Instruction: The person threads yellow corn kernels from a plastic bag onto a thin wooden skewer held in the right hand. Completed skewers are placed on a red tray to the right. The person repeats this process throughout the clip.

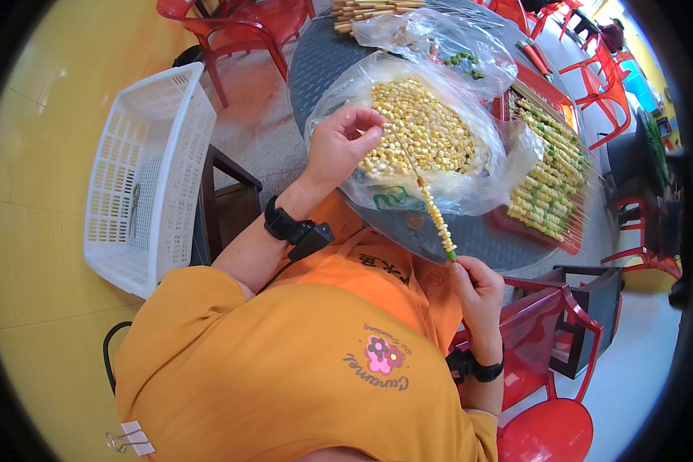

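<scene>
My right hand [478,289] grips the lower end of a thin skewer [405,151], which slants up and left. Yellow corn kernels [438,222] are threaded along its lower half, with a green piece [451,255] just above my right fingers and a brownish piece [421,182] at the upper end of the row. At the skewer's bare tip, the fingertips of my left hand [346,144] pinch a small pale piece that looks like a corn kernel. Beneath the skewer lies an open clear plastic bag [338,86] full of loose corn kernels [421,127].
On the round dark table [317,52], a red tray [574,245] of finished corn skewers [548,179] sits right. A bag with green pieces [462,60] and a bundle of sticks [375,10] lie farther back. A white plastic crate [173,173] stands left; red chairs [546,427] surround the table.
</scene>
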Demonstrator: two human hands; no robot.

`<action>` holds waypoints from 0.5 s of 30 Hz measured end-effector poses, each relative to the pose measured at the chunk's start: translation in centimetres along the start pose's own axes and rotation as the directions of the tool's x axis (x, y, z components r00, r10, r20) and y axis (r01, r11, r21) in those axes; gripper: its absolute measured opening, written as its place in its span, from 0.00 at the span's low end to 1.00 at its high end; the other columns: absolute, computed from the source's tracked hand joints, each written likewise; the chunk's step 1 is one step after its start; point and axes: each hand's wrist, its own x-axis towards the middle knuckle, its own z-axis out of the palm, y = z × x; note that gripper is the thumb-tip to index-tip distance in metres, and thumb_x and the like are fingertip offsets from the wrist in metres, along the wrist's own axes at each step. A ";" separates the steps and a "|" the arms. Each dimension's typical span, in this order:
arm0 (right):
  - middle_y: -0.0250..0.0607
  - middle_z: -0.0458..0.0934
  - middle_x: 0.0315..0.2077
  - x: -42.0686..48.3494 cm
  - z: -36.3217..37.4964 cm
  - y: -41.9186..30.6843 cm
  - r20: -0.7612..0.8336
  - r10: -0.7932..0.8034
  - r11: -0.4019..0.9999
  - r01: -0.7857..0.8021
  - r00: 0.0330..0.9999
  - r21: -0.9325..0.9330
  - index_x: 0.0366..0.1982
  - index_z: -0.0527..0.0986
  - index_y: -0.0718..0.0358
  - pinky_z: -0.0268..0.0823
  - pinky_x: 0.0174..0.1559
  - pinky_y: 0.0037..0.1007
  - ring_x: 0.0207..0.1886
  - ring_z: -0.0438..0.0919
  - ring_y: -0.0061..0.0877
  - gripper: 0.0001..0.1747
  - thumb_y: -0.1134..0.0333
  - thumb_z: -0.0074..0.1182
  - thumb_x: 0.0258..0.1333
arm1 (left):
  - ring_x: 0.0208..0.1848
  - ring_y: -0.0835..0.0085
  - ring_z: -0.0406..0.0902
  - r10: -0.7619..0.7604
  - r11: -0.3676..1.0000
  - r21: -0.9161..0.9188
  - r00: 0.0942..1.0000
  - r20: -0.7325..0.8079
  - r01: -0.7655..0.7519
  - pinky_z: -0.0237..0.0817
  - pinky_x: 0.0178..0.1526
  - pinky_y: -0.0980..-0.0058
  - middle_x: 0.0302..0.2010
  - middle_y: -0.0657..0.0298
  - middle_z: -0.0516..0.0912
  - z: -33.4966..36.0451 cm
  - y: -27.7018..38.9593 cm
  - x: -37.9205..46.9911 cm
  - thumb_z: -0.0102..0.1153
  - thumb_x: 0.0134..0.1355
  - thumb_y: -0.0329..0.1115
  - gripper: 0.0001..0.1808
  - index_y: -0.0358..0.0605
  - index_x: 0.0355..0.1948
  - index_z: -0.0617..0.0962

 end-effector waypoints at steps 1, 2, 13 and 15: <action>0.31 0.77 0.21 -0.3 -0.4 0.0 -0.002 0.000 1.000 0.000 1.000 -0.014 0.35 0.78 0.70 0.63 0.27 0.17 0.24 0.70 0.11 0.05 0.76 0.56 0.57 | 0.33 0.87 0.77 -0.005 1.000 0.010 1.000 0.010 0.005 0.67 0.36 0.86 0.32 0.70 0.82 0.3 0.4 -0.2 0.60 0.58 0.25 0.07 0.42 0.38 0.81; 0.30 0.76 0.21 -0.7 -0.7 0.0 -0.002 0.001 1.000 -0.001 1.000 -0.018 0.35 0.78 0.70 0.62 0.27 0.17 0.24 0.70 0.11 0.05 0.76 0.56 0.57 | 0.32 0.87 0.76 0.001 1.000 0.012 1.000 0.020 -0.002 0.67 0.36 0.86 0.32 0.71 0.82 0.6 0.7 -0.5 0.60 0.58 0.24 0.07 0.42 0.38 0.81; 0.33 0.76 0.21 -3.0 -1.4 0.2 0.004 -0.031 0.999 0.031 1.000 0.034 0.36 0.78 0.70 0.61 0.26 0.17 0.23 0.70 0.11 0.05 0.77 0.57 0.56 | 0.32 0.86 0.76 -0.307 0.909 -0.247 0.941 0.145 0.334 0.65 0.33 0.87 0.33 0.67 0.83 1.2 1.9 -1.6 0.61 0.58 0.27 0.07 0.39 0.38 0.80; 0.34 0.76 0.21 -3.0 -1.2 0.2 0.015 -0.040 0.999 0.039 0.999 0.023 0.36 0.78 0.70 0.62 0.27 0.17 0.23 0.70 0.11 0.05 0.76 0.57 0.56 | 0.31 0.85 0.76 -0.379 0.850 -0.341 0.916 0.134 0.401 0.65 0.33 0.87 0.33 0.66 0.83 1.3 1.7 -1.7 0.60 0.58 0.27 0.08 0.40 0.39 0.79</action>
